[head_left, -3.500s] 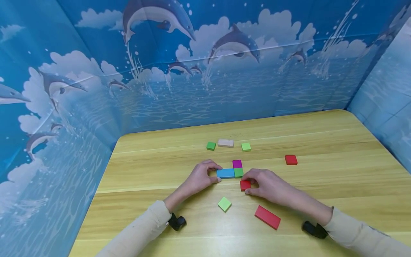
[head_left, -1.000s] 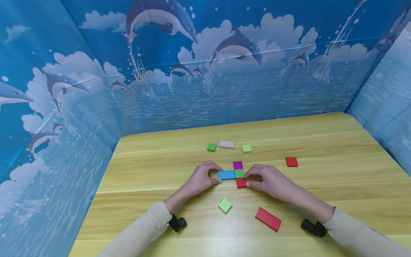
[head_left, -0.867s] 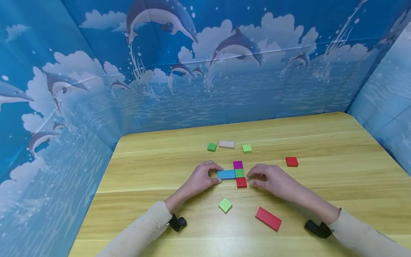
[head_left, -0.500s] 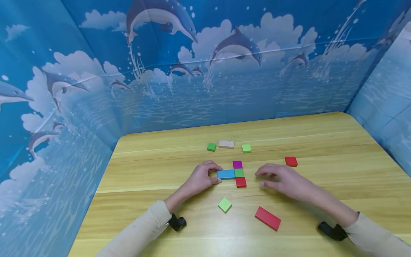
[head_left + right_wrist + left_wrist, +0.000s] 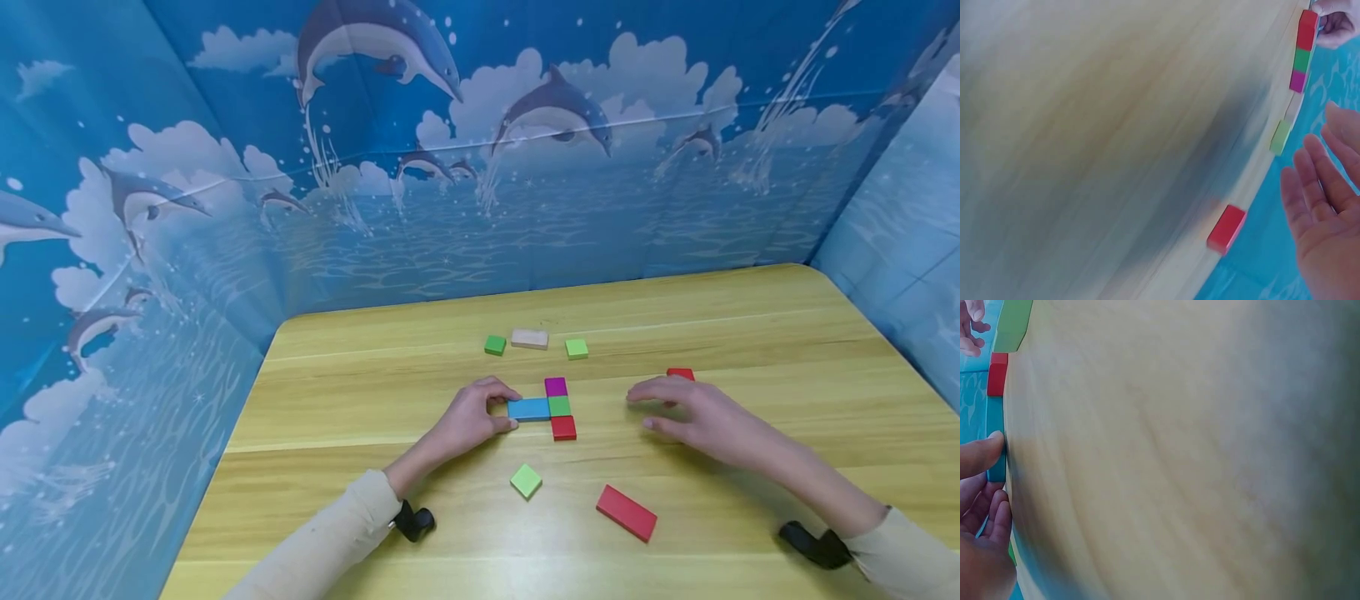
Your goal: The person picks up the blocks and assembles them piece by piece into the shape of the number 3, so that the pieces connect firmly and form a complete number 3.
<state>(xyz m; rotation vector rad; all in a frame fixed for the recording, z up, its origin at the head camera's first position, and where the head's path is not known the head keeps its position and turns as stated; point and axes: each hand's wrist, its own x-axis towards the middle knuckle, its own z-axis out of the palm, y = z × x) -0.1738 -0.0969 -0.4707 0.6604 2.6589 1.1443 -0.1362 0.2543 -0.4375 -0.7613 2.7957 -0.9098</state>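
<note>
My left hand (image 5: 468, 413) pinches the left end of a flat blue block (image 5: 529, 409) between thumb and fingers; the left wrist view shows the thumb on the block's side. Against the blue block's right end sits a green square block (image 5: 559, 406). A purple block (image 5: 556, 386) adjoins the green one on the far side, and a red square block (image 5: 564, 428) on the near side. Off to the right, my right hand (image 5: 705, 417) holds nothing, its fingers loosely extended above the table. It partly covers another red block (image 5: 680, 373) in the head view.
Along the back lie a dark green block (image 5: 495, 345), a pale grey-pink bar (image 5: 529, 339) and a light green block (image 5: 577, 349). Nearer are a light green square (image 5: 526, 481) and a long red bar (image 5: 627, 512). A dolphin-print cloth (image 5: 480, 242) borders the wooden table (image 5: 360, 500).
The right hand slid the red square up against the green block, let go of it and moved off to the right. The left hand stays at the blue block.
</note>
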